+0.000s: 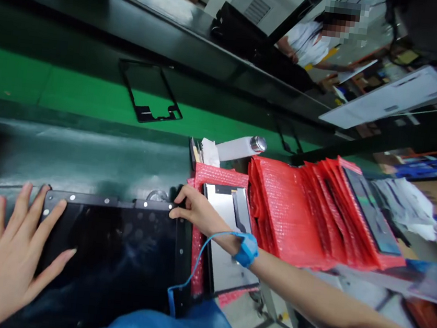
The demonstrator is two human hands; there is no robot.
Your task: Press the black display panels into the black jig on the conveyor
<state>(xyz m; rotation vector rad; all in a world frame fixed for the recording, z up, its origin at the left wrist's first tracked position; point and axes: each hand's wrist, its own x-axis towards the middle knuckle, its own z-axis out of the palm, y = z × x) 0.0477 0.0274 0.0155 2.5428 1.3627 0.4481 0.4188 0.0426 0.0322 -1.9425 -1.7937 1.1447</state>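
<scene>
A black glossy panel with a dark frame [113, 257] lies before me, with round silvery dots along its edges. My left hand [15, 251] is open, fingers spread, resting on the panel's far left corner. My right hand [193, 208] pinches the far right corner between thumb and forefinger. Around the right wrist is a blue strap [247, 250] with a thin blue cord. To the right, partly under the right forearm, a silver-backed display panel [226, 262] rests on red bubble wrap [221, 176].
Several red bubble-wrap pouches [288, 209] stand in a row at right, a dark screen [370, 213] on the last. Behind are a white bottle [238, 148] with a silver cap and a thin black frame [156, 121] on green matting. Another person [305, 45] works beyond the bench.
</scene>
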